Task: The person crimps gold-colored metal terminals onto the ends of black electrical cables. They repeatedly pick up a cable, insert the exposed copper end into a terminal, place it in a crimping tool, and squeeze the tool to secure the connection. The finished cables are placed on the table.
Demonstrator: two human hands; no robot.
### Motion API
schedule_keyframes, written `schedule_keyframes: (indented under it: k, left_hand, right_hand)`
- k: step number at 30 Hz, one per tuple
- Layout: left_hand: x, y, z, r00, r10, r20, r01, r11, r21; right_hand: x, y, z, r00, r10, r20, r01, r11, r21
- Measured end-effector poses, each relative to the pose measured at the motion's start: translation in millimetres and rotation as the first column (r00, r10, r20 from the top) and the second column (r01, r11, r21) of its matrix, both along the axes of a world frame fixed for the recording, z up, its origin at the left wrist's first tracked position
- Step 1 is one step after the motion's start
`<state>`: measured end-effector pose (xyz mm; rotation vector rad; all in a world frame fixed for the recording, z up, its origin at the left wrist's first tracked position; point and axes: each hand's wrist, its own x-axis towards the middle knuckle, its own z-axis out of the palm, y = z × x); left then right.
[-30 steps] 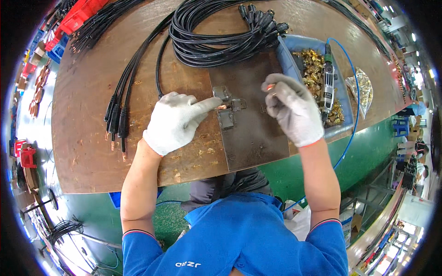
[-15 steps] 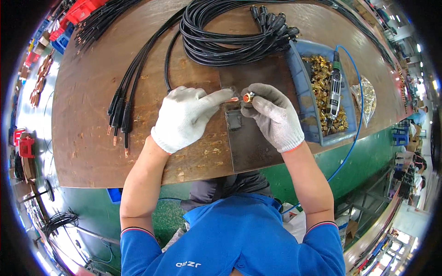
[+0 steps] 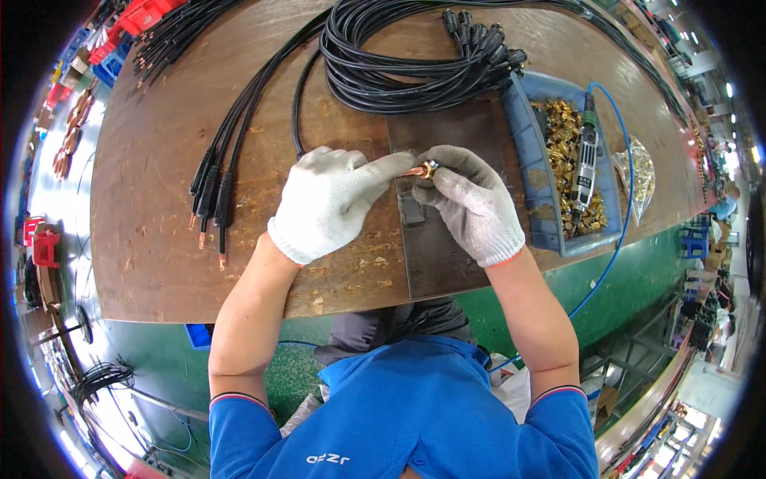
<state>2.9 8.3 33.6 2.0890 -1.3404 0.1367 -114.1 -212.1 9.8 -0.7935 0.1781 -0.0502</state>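
1. The fingers of the left hand (image 3: 331, 203) and right hand (image 3: 471, 199) were closed together on a small brass fitting (image 3: 428, 169) at a copper-coloured cable end, held just above the counter (image 3: 159, 239).
2. A second earlier the hands were apart, the right coming from the blue bin (image 3: 531, 191); they had since met, so fitting the part to the cable end appeared under way.
3. A small metal block (image 3: 411, 209) lay below the hands on the dark mat (image 3: 447, 263).
4. Finished black cables (image 3: 211, 188) lay to the left, a coiled bundle (image 3: 399, 64) beyond; a power tool (image 3: 586, 156) rested in the bin.
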Motion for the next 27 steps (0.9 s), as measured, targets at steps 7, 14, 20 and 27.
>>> schedule_keyframes:
  k: [7,14,20,27]
  left_hand:
    - [-0.3,-0.5,-1.9,1.0,-0.002,0.004,0.003,0.999,-0.035]
    - [-0.9,1.1,-3.7,0.997,0.019,0.076,-0.019,1.0,-0.009]
    - [-1.1,-0.2,-4.4,0.993,0.016,0.113,-0.014,1.0,-0.012]
    - [-1.5,0.8,-5.1,0.992,0.011,0.128,-0.018,0.999,0.051]
  right_hand:
    - [-1.7,0.6,-0.4,0.999,-0.025,-0.026,0.025,1.0,0.01]
    - [-3.0,1.9,4.7,0.998,-0.021,-0.058,0.019,1.0,-0.023]
    - [-2.7,1.1,4.7,0.994,-0.039,-0.1,0.025,0.991,-0.133]
    - [0.0,2.6,14.6,0.99,-0.024,-0.136,-0.057,0.827,-0.56]
